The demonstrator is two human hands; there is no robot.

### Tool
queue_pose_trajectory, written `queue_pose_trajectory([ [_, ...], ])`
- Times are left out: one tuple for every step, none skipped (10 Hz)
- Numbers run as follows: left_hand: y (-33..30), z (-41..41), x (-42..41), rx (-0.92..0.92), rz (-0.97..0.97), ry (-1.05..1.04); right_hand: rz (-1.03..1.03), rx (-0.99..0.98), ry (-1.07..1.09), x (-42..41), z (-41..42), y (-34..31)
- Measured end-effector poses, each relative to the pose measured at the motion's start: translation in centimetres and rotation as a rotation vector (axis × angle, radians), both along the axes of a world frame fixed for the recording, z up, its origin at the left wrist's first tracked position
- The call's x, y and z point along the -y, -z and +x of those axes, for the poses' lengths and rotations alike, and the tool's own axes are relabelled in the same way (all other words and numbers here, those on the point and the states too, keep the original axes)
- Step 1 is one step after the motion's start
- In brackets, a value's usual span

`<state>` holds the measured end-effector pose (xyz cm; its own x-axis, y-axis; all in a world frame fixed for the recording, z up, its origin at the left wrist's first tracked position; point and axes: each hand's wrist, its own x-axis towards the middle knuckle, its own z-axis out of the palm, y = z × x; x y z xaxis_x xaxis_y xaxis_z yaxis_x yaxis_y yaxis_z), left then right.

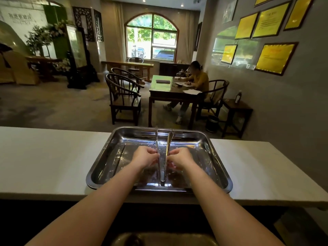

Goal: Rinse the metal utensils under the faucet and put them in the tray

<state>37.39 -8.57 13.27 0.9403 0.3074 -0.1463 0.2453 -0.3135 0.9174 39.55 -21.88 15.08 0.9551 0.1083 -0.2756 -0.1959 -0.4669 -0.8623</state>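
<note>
A pair of wet metal tongs (162, 166) lies lengthwise over the steel tray (110, 139), its joined end near the tray's front rim and its two arms reaching past the back rim. My left hand (144, 157) grips the left arm of the tongs. My right hand (180, 159) grips the right arm. Both hands are over the middle of the tray, whose floor is wet with drops. No faucet is in view.
The tray sits on a white counter (44, 157). A sink basin (159, 238) shows at the bottom edge. Beyond the counter are dark wooden chairs (124, 98) and a table (168, 87) where a person (198, 80) sits writing.
</note>
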Motion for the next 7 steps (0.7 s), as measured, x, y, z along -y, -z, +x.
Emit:
queue_pose_trajectory([
  [0.7,0.1,0.0,-0.074,0.014,0.009,-0.041,0.01,0.011,0.1,0.1,1.0],
  [1.0,0.2,0.0,-0.081,0.058,0.014,-0.066,0.027,0.035,0.1,0.0,1.5],
  [1.1,0.3,-0.1,-0.083,0.097,0.016,-0.067,0.035,0.05,0.1,-0.1,1.8],
  [1.1,0.3,-0.3,-0.095,0.138,0.055,-0.083,0.032,0.045,0.0,-0.2,1.9],
  [0.7,0.2,-0.5,-0.108,0.204,0.118,-0.115,0.049,0.028,0.1,-0.4,1.4],
  [-0.3,-0.2,-0.5,-0.101,0.3,0.185,-0.29,0.173,-0.062,0.3,-0.6,0.7],
  [-2.8,-0.5,-1.5,-0.211,0.363,0.364,-0.459,0.206,-0.199,0.3,-0.9,-1.5],
])
